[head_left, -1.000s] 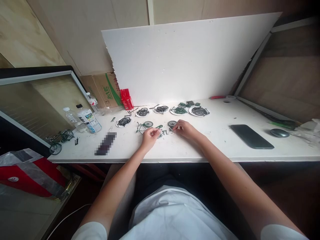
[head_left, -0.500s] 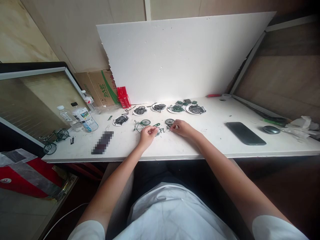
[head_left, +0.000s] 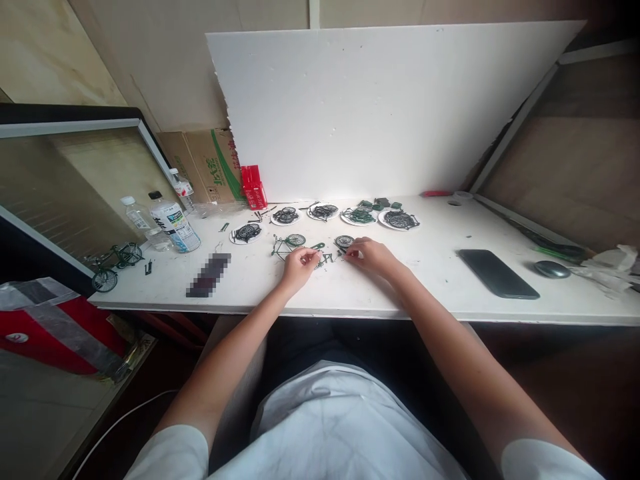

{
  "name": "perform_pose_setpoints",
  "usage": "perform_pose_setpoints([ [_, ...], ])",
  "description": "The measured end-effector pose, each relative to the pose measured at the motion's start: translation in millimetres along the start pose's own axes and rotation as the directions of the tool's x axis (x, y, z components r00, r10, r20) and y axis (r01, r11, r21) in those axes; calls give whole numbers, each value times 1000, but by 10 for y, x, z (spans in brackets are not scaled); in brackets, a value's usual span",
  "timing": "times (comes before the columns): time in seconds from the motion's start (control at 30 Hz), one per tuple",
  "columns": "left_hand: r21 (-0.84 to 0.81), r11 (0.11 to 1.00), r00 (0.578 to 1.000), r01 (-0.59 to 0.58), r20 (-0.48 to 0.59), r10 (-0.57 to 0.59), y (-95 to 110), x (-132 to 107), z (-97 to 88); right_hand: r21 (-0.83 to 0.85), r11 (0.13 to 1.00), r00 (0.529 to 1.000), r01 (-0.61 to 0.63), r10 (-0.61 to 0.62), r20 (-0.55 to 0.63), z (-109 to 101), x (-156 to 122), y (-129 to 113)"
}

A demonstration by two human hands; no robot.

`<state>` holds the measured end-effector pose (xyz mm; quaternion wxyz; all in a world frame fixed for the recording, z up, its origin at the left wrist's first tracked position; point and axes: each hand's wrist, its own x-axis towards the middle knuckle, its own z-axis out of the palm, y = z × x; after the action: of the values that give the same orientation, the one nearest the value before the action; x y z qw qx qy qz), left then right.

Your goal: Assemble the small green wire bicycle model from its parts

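Observation:
My left hand (head_left: 301, 264) is closed in a pinch over the middle of the table, beside small green model-bicycle parts (head_left: 326, 259). What its fingertips hold is too small to make out. A green model bicycle frame (head_left: 281, 248) with a spoked wheel (head_left: 296, 240) lies just beyond and left of it. My right hand (head_left: 367, 255) rests on the table with thumb and fingertips pinched together, close to another small spoked wheel (head_left: 344, 242). Whatever is between those fingers is hidden. At the far left stands a green model bicycle (head_left: 117, 263) with both wheels on.
White plates with dark and green parts, among them a right-hand plate (head_left: 383, 225), line the back. Bottles (head_left: 175, 223) and a red box (head_left: 254, 187) stand left. A black phone (head_left: 497, 273) and a mouse (head_left: 552, 269) lie right. A white board (head_left: 390, 113) leans behind.
The view has shifted slightly, so the whole scene sits a little differently. Both hands keep nearly the same pinched pose over the same parts.

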<state>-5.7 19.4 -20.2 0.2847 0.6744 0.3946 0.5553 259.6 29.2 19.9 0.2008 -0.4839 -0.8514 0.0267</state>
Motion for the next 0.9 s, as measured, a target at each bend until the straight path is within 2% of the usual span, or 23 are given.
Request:
perform_pose_setpoints([
  [0.23, 8, 1000, 1000, -4, -7, 4, 1, 2, 6, -106, 994, 999, 15, -10, 52, -5, 6, -21],
  [0.47, 5, 1000, 1000, -5, -1, 5, -7, -1, 11, -143, 990, 1000, 5, -4, 5, 61, -11, -126],
  [0.6, 54, 997, 998, -60, 11, 60, -19, -7, 21, -120, 993, 999, 8, -13, -43, 148, 20, -83],
  [0.67, 74, 993, 996, -88, 26, 86, -18, -9, 23, -70, 997, 995, 32, -38, -95, 184, 46, -37],
  [0.77, 75, 992, 994, -101, 43, 98, 4, -15, 19, 91, 991, 978, 103, -84, -192, 201, 80, -24],
  [0.9, 42, 996, 996, -80, 42, 78, 58, -29, 30, 392, 907, 956, 152, -34, -291, 174, 99, -200],
])
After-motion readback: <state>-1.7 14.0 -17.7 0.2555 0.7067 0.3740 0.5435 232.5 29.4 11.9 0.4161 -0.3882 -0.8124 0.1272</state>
